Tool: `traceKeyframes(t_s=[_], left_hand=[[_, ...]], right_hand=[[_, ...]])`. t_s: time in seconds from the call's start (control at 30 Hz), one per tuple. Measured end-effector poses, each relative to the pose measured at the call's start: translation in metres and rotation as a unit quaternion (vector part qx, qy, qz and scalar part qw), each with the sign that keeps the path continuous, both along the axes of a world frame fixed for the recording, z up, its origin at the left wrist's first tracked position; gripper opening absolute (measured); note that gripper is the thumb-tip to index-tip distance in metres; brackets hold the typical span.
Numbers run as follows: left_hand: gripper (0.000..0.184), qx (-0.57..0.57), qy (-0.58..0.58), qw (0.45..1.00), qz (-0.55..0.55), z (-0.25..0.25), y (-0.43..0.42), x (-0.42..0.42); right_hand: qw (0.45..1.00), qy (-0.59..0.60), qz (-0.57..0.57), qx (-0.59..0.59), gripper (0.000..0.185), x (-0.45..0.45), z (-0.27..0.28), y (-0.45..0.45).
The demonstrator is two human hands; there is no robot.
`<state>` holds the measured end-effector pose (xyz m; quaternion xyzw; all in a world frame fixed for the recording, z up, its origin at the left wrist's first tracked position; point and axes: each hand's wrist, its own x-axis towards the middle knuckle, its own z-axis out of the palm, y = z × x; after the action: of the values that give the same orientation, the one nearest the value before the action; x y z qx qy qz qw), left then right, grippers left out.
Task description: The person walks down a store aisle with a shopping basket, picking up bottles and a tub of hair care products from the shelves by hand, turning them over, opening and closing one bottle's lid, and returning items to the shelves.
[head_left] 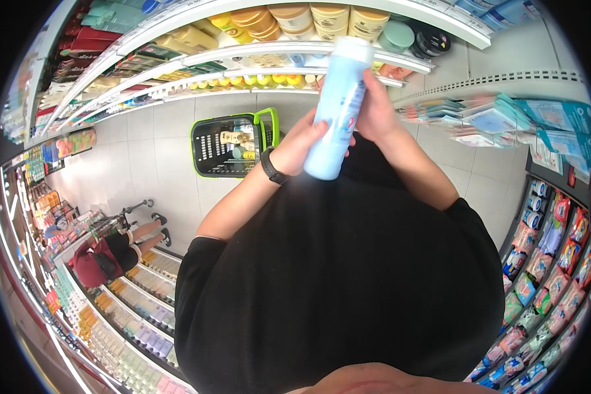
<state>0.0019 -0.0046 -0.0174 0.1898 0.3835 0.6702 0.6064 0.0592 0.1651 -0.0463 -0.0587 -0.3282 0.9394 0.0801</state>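
Observation:
A light blue bottle [335, 118] with a white cap is held between both hands in front of my chest, tilted a little to the right at its top. My left hand [298, 142], with a black watch on its wrist, wraps round the lower part. Against the bottle's right side lies my right hand [376, 110], its fingers partly hidden behind the bottle. Beyond them are shelves [269, 51] with tubs and bottles. On the floor to the left of my hands stands a black basket [207, 148] with a green rim, holding several bottles.
Another person [105, 259] in a dark red top stands at the left by a shelf. Hanging flat packets [499, 117] are at the right. Racks of colourful packs [542, 289] fill the lower right. Pale floor tiles [167, 151] surround the basket.

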Motion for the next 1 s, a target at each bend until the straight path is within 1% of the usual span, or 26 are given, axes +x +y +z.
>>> traceKeyframes(t_s=[0.03, 0.07, 0.13, 0.17, 0.2, 0.23, 0.27, 0.3, 0.37, 0.43, 0.47, 0.53, 0.57, 0.63, 0.77, 0.8, 0.83, 0.87, 0.9, 0.93, 0.97, 1.0], left_hand=[[0.079, 0.007, -0.023, 0.998, 0.058, -0.002, 0.003, 0.002], [0.079, 0.008, -0.024, 0.998, 0.063, -0.001, 0.006, 0.003], [0.077, 0.023, 0.037, 0.993, 0.109, 0.001, 0.009, 0.003], [0.072, 0.015, 0.021, 0.991, 0.130, -0.004, 0.007, 0.004], [0.072, 0.016, 0.020, 0.991, 0.132, -0.005, 0.006, 0.004], [0.068, -0.010, 0.018, 0.989, 0.146, -0.004, 0.006, 0.003], [0.064, -0.037, 0.016, 0.986, 0.160, -0.003, 0.006, 0.003], [0.064, -0.037, 0.014, 0.987, 0.158, -0.004, 0.004, 0.001], [0.056, -0.053, -0.020, 0.992, 0.117, -0.006, 0.002, -0.006], [0.054, -0.070, -0.016, 0.990, 0.122, -0.004, 0.003, -0.003], [0.053, -0.089, -0.011, 0.987, 0.130, -0.003, 0.002, -0.002], [0.053, -0.086, -0.037, 0.989, 0.118, -0.006, -0.003, -0.008], [0.053, -0.082, -0.060, 0.989, 0.107, -0.008, -0.005, -0.011], [0.053, -0.087, -0.062, 0.988, 0.109, -0.010, -0.006, -0.012], [0.050, -0.107, -0.063, 0.984, 0.124, -0.008, -0.007, -0.012], [0.050, -0.107, -0.065, 0.984, 0.129, -0.018, -0.007, -0.013], [0.046, -0.133, -0.038, 0.975, 0.174, -0.036, -0.006, -0.017], [0.042, -0.159, -0.010, 0.963, 0.218, -0.041, -0.005, -0.021], [0.036, -0.208, -0.019, 0.945, 0.252, -0.043, -0.010, -0.026], [0.040, -0.246, 0.025, 0.922, 0.299, -0.047, -0.013, -0.033], [0.042, -0.253, 0.072, 0.900, 0.348, -0.066, -0.021, -0.043], [0.045, -0.261, 0.118, 0.874, 0.393, -0.090, -0.033, -0.052]], right_hand=[[0.999, -0.008, -0.016, 0.043, 0.062, 0.000, -0.004, 0.008], [0.996, -0.028, -0.048, 0.063, 0.058, 0.002, 0.008, 0.015], [0.994, -0.060, -0.080, 0.037, 0.055, 0.004, 0.013, 0.025], [0.994, -0.060, -0.077, 0.038, 0.055, 0.007, 0.009, 0.031], [0.992, -0.074, -0.093, 0.047, 0.048, 0.010, 0.003, 0.036], [0.988, -0.088, -0.110, 0.057, 0.042, 0.011, 0.001, 0.039], [0.988, -0.090, -0.110, 0.058, 0.042, 0.012, -0.001, 0.039], [0.985, -0.114, -0.122, 0.048, 0.042, 0.013, -0.002, 0.038], [0.980, -0.139, -0.139, 0.038, 0.042, 0.015, -0.004, 0.037], [0.976, -0.141, -0.140, 0.085, 0.044, 0.016, -0.007, 0.036], [0.976, -0.143, -0.142, 0.084, 0.044, 0.015, -0.006, 0.036], [0.979, -0.134, -0.150, 0.039, 0.047, 0.014, -0.001, 0.035], [0.978, -0.134, -0.152, 0.039, 0.047, 0.014, -0.001, 0.036], [0.975, -0.134, -0.148, 0.098, 0.049, 0.015, -0.001, 0.038], [0.974, -0.148, -0.124, 0.120, 0.050, 0.014, -0.006, 0.045], [0.963, -0.185, -0.120, 0.152, 0.049, 0.014, -0.006, 0.048], [0.951, -0.220, -0.114, 0.184, 0.049, 0.013, -0.006, 0.051], [0.952, -0.219, -0.105, 0.187, 0.049, 0.011, -0.005, 0.051], [0.933, -0.244, -0.128, 0.233, 0.048, 0.010, -0.003, 0.049], [0.910, -0.267, -0.152, 0.278, 0.048, 0.008, -0.003, 0.049], [0.901, -0.253, -0.134, 0.327, 0.050, 0.006, -0.005, 0.051], [0.902, -0.252, -0.127, 0.328, 0.050, 0.005, -0.018, 0.050]])
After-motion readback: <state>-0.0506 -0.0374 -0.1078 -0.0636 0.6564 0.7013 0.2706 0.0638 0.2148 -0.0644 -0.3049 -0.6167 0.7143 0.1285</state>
